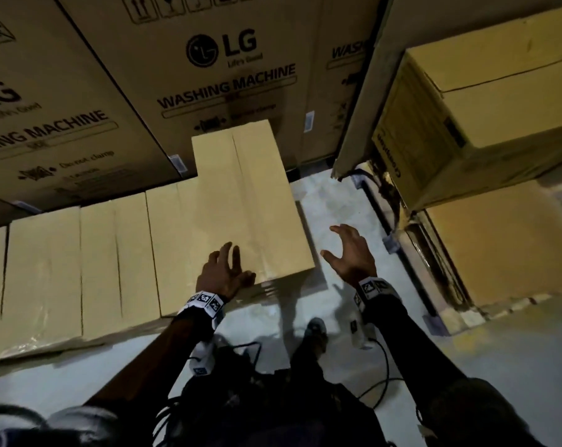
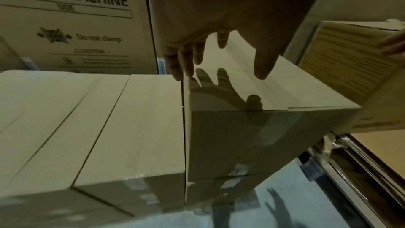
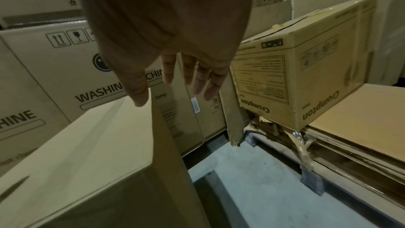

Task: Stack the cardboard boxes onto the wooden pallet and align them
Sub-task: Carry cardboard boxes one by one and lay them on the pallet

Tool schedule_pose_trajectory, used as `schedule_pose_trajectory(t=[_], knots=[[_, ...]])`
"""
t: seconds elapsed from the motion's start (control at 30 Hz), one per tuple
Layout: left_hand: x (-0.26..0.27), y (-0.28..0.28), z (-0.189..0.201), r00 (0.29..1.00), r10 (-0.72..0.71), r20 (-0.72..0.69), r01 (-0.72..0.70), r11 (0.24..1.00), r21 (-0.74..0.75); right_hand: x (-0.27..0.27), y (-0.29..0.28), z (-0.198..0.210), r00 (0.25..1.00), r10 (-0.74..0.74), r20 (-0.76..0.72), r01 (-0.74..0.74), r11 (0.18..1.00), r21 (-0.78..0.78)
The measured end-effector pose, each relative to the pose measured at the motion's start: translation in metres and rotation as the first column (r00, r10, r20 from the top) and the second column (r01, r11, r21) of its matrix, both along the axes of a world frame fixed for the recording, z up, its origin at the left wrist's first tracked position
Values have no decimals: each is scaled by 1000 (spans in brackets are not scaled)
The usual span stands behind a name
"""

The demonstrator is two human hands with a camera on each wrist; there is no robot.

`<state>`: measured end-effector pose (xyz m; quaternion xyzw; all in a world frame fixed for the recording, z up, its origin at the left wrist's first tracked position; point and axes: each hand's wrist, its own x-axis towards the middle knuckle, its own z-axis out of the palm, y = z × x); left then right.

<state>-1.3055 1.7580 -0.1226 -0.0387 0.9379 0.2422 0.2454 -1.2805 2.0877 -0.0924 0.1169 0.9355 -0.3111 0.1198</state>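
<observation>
Counting the plain tan cardboard boxes in the head view: a row of about four side by side, plus one more plain tan cardboard box (image 1: pixel 244 201) on top at the right end, so five that I can see. The top box (image 2: pixel 252 103) runs lengthwise away from the person, long axis pointing at the big cartons behind, taped seam running the same way. It sits higher than the row (image 1: pixel 79 269) and sticks out farther back.

Left hand (image 1: pixel 226 274) hovers at its near corner, fingers (image 2: pixel 186 58) spread and loose, gripping nothing. Right hand (image 1: pixel 350 254) is off the box's right side over the grey floor (image 1: pixel 353 201), fingers (image 3: pixel 190 74) splayed, empty.

Behind stand two big brown cartons (image 1: pixel 208 69) reading "LG", "WASHING MACHINE", "Do not clamp". Right side: a yellowish carton (image 3: pixel 306 82) with "Crompton" upside down. Can't make out the pallet under the boxes.
</observation>
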Motion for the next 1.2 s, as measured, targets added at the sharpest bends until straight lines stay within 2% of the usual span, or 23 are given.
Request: schedule_pose_trajectory(t=[0.07, 0.2, 0.33, 0.43, 0.6, 0.7, 0.77, 0.97, 1.13, 1.2], knots=[[1, 2, 0, 999, 53, -9, -54, 996, -69, -7, 4, -8, 1000, 16, 5, -16, 1000, -22], [3, -9, -13, 987, 136, 85, -124, 983, -137, -21, -9, -29, 991, 84, 101, -71, 989, -126], [-4, -17, -22, 977, 87, 193, -100, 994, 54, -35, -34, -47, 977, 138, 162, -98, 968, -232], [-10, -21, -25, 974, 37, 222, -73, 985, 157, -44, -54, -57, 962, 177, 209, -114, 953, -280], [-25, -20, -31, 971, 113, 209, -158, 965, 211, -66, -75, -68, 963, 131, 235, -62, 958, -279], [-29, -10, -37, 984, 150, 94, -166, 968, 188, -72, -76, -70, 966, 120, 230, -70, 974, -217], [-29, -6, -38, 983, 172, 66, -181, 966, 183, -72, -77, -70, 964, 125, 234, -79, 978, -195], [-32, -5, -24, 979, 202, -25, -198, 974, 114, -73, -89, -48, 984, 31, 176, -6, 990, -142], [-45, -9, 18, 970, 220, -104, -210, 973, 97, -90, -98, 7, 987, 36, 157, -47, 996, 69], [-47, -10, 37, 967, 229, -108, -217, 970, 114, -94, -101, 31, 994, 28, 108, -39, 994, 100]])
